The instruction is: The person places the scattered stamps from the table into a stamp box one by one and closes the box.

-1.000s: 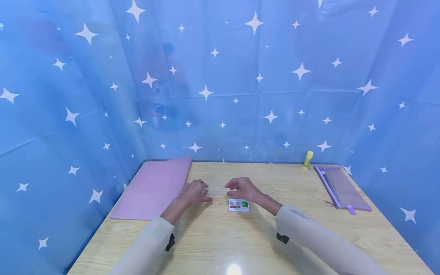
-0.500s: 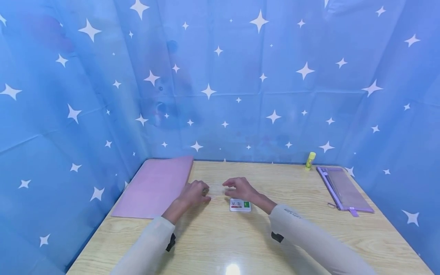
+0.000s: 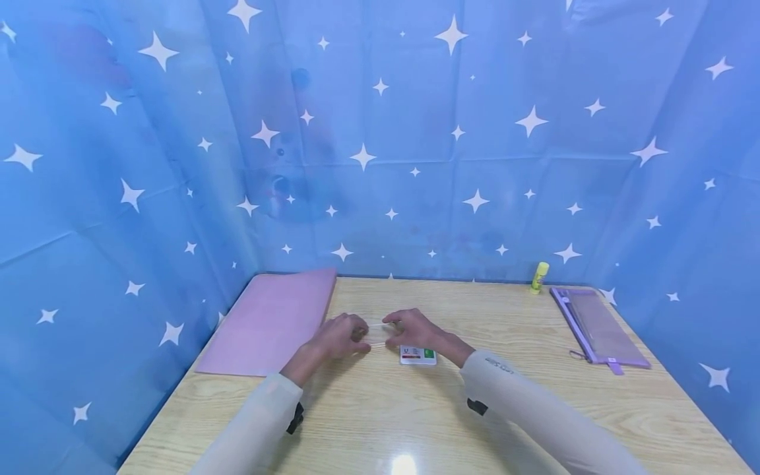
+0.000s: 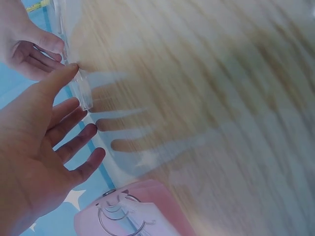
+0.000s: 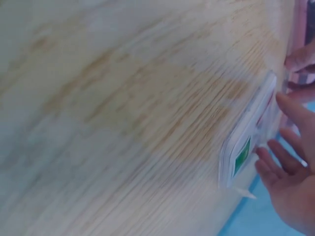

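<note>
A clear, flat plastic piece, perhaps a lid, spans the gap between both hands; its two long edges show as pale lines. My left hand pinches its left end between thumb and fingertips. At the opposite end, my right hand holds it the same way. In the left wrist view the see-through plastic meets the left thumb tip, the other fingers spread loosely. Just in front of the right hand lies a small flat case with a white, red and green label, its far edge partly covered by that hand.
A pink folder lies on the wooden table at the left, and its metal rings show in the left wrist view. At the back right stand a yellow glue stick and a purple zip pouch lying flat. Blue star curtains surround the table.
Both hands have closed in on the ends of the clear plastic piece, and its edges now show between them. The labelled case stays on the table; the whole view has shifted slightly.
</note>
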Available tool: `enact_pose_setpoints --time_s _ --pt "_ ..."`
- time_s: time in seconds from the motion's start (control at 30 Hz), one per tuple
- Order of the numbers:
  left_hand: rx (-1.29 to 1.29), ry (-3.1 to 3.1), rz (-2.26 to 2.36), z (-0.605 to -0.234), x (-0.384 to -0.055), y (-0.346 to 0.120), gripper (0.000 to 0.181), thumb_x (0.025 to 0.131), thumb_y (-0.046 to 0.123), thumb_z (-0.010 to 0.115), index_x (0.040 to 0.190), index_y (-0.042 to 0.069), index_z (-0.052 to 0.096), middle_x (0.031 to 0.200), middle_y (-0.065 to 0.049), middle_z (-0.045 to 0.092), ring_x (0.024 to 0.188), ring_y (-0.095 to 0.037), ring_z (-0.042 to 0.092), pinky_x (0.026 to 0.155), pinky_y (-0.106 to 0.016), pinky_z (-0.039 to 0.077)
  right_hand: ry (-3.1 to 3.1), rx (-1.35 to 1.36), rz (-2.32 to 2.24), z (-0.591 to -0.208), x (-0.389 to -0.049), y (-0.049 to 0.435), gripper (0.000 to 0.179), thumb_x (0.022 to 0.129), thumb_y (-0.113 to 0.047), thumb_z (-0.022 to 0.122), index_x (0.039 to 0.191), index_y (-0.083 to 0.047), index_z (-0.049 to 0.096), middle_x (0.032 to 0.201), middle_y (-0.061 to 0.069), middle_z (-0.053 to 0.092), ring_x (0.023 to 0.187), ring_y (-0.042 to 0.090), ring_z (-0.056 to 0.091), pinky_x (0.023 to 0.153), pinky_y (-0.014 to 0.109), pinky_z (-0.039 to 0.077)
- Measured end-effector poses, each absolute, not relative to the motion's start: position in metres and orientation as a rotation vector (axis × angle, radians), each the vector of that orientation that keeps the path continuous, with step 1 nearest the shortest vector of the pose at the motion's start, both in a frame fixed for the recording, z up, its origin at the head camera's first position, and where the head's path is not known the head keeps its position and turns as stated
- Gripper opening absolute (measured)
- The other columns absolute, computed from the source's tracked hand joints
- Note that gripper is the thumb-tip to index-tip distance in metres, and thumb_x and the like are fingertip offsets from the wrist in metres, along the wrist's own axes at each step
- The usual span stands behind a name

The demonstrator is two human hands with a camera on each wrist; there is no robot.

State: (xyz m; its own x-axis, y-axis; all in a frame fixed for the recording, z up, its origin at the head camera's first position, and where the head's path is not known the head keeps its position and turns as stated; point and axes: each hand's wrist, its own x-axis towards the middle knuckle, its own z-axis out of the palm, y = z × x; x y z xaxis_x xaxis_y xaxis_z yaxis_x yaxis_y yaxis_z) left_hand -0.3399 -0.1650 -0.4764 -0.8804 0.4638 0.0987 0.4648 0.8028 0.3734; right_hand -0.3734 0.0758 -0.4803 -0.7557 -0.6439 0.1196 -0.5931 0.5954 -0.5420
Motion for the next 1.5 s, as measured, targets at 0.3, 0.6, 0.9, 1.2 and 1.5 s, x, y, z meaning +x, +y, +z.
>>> enact_pose_setpoints --time_s 0.3,0.6,0.9,1.2,1.5 --pt "-0.833 -2.961 -0.595 -0.473 -0.342 -0.157 0.039 0.089 0.031 0.084 0.119 0.008 0.076 0.123 -0.007 0.073 0.116 -0.028 0.064 0.100 -0.046 0.052 2.696 -1.187 -0.779 -0.479 -0.374 0.086 0.042 0.090 -0.022 0.084 0.126 -0.003 0.072 0.125 0.012 0.072 0.106 0.023 0.066 0.088 0.036 0.052" --pt "-0.840 -2.963 -0.620 -0.473 -0.342 -0.150 0.039 0.089 0.030 0.084 0.120 0.008 0.075 0.126 -0.009 0.072 0.119 -0.029 0.064 0.102 -0.047 0.051 2.696 -1.269 -0.749 -0.478 -0.373 0.094 0.037 0.091 -0.018 0.082 0.123 0.000 0.073 0.124 0.015 0.073 0.114 0.030 0.067 0.097 0.045 0.053" --pt "-0.872 -2.938 -0.597 -0.465 -0.345 -0.139 0.040 0.092 0.032 0.081 0.124 0.009 0.074 0.133 -0.009 0.069 0.125 -0.030 0.062 0.102 -0.048 0.051 2.736 -1.253 -0.722 -0.465 -0.370 0.108 0.040 0.093 -0.020 0.081 0.126 0.001 0.072 0.128 0.016 0.071 0.124 0.036 0.063 0.106 0.054 0.047" --pt "-0.935 -2.932 -0.587 -0.453 -0.341 -0.125 0.039 0.095 0.029 0.078 0.126 0.006 0.073 0.136 -0.011 0.067 0.130 -0.033 0.059 0.105 -0.051 0.049 2.753 -1.272 -0.712 -0.458 -0.364 0.125 0.037 0.094 -0.016 0.079 0.126 0.002 0.072 0.130 0.017 0.070 0.125 0.037 0.062 0.105 0.054 0.049" --pt "-0.971 -2.935 -0.552 -0.453 -0.341 -0.112 0.041 0.093 0.033 0.080 0.126 0.008 0.074 0.135 -0.010 0.067 0.130 -0.031 0.059 0.106 -0.049 0.049 2.762 -1.252 -0.679 -0.453 -0.356 0.139 0.039 0.093 -0.018 0.080 0.125 0.003 0.072 0.130 0.018 0.069 0.125 0.038 0.062 0.104 0.055 0.049"
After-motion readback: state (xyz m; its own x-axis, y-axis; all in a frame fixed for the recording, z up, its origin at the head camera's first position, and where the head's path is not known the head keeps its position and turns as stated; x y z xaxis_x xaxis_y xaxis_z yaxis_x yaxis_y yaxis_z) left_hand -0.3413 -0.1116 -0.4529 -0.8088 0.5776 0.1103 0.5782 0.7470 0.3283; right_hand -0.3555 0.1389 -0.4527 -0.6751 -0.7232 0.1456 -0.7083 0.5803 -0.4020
